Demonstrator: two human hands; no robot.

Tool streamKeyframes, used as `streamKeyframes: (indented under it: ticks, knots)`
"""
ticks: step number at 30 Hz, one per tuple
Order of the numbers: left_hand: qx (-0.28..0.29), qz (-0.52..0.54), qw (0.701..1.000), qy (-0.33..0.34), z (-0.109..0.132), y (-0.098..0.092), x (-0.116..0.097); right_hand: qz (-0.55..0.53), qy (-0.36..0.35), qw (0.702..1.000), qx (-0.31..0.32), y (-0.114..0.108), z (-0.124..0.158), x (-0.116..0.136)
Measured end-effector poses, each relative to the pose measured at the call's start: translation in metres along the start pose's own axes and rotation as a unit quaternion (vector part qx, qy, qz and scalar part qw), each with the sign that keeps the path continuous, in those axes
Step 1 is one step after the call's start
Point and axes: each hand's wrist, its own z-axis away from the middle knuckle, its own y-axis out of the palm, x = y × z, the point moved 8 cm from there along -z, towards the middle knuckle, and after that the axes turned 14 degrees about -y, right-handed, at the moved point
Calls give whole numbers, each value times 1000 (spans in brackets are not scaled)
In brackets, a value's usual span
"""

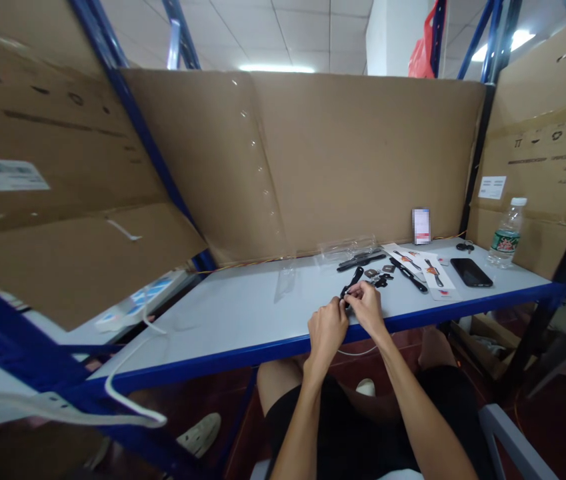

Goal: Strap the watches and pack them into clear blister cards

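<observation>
My left hand (329, 325) is closed on a slim black handle-shaped piece (357, 275), above the front edge of the grey-white tabletop (243, 310). At the lower end of this piece the fingers of my right hand (367, 307) are pinched together, touching it. Whether a smaller part sits in that pinch is hidden. Just beyond my right hand lie small black parts (383, 281) and several brownish square pieces (371, 273). Another long black handle (409, 275) rests to their right, and more black pieces (361, 260) lie behind.
Printed cards (433, 272), a black phone (471, 272), keys (465, 247) and a water bottle (507, 237) stand or lie at right. A lit phone (421, 226) leans against the cardboard back wall (363, 153). Clear plastic packaging (345, 250) lies behind; a white cable (113, 380) hangs at left.
</observation>
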Motion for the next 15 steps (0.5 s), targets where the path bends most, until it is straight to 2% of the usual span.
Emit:
streamKeyframes:
  ticks: [7, 11, 15]
  knots:
    - [19, -19, 1000, -1, -8, 5, 0, 118, -87, 989, -3, -3, 2, 20]
    - [16, -20, 1000, -12, -11, 3, -1, 76, -41, 996, -33, -8, 1, 9]
    - [5, -18, 1000, -22, -8, 1, -3, 77, -26, 996, -31, -10, -1, 1]
